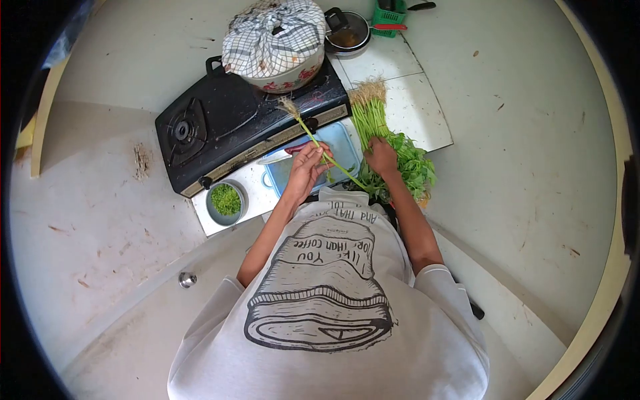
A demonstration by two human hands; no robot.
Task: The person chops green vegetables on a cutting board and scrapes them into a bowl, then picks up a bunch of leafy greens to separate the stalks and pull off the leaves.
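My left hand [308, 172] pinches a single long green stalk [308, 131] with pale roots at its upper end. The stalk slants down to the right across a blue cutting board [344, 142]. On the board lies a knife [274, 159] with a dark red handle, partly behind my left hand. My right hand [381, 157] is curled over a bunch of leafy greens [415, 163], fingers closed on it where stems meet leaves. The bunch's roots point away from me. A grey bowl [242, 191] of chopped greens [225, 200] stands left of the board.
Beyond the board is a black two-burner stove [233, 110]. A flowered pot [291, 81] wrapped in a checked cloth [272, 43] sits on its right burner. Behind the bunch are a strainer over a pan [349, 33] and a green basket [389, 17]. White tiles [417, 107] edge the right side.
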